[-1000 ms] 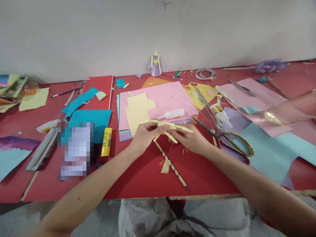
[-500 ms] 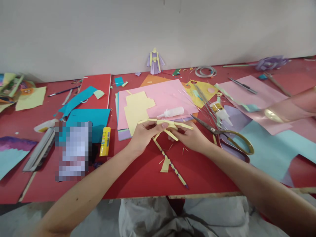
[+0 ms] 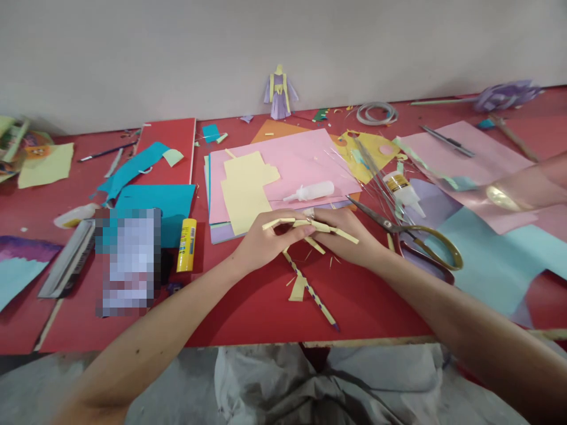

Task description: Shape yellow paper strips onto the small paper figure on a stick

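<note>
My left hand and my right hand meet over the middle of the red table. Both pinch a small shape made of pale yellow paper strips, held just above the tabletop. A striped pencil lies under the hands, with a yellow paper scrap beside it. A white glue bottle rests on the pink paper stack just beyond my fingers. Large scissors lie to the right of my right hand.
A yellow glue stick, teal paper sheets and a blurred object lie on the left. A second glue bottle, thin wires and pink and light-blue sheets cover the right. Another person's arm with a bangle reaches in. A paper doll stands by the wall.
The view has tilted down a little. My hands have lowered slightly and closed in together on the yellow strip shape. The other person's arm has stayed on the right.
</note>
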